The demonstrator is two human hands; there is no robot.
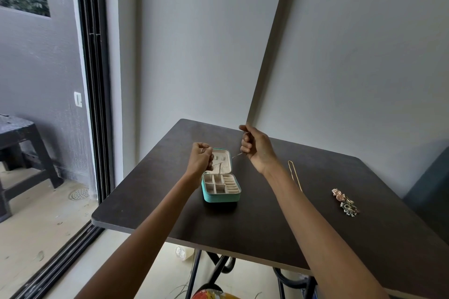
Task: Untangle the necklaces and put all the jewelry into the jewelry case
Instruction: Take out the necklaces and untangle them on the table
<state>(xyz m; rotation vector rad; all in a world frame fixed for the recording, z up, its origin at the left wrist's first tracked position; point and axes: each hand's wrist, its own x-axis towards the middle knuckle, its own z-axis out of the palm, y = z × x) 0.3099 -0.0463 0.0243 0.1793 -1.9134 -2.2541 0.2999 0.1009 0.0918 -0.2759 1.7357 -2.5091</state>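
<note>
Both hands are curled: the left hand (201, 157) and right hand (255, 144) each pinch an end of a thin silver necklace (236, 156) above the open jewelry case (220, 183)

One case (221, 187), two necklaces (294, 175), two hands (200, 159).

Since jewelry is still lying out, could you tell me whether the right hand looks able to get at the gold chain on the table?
Probably not yet: the right hand is pinching a thin necklace. The gold chain lies unobstructed beside that forearm.
</note>
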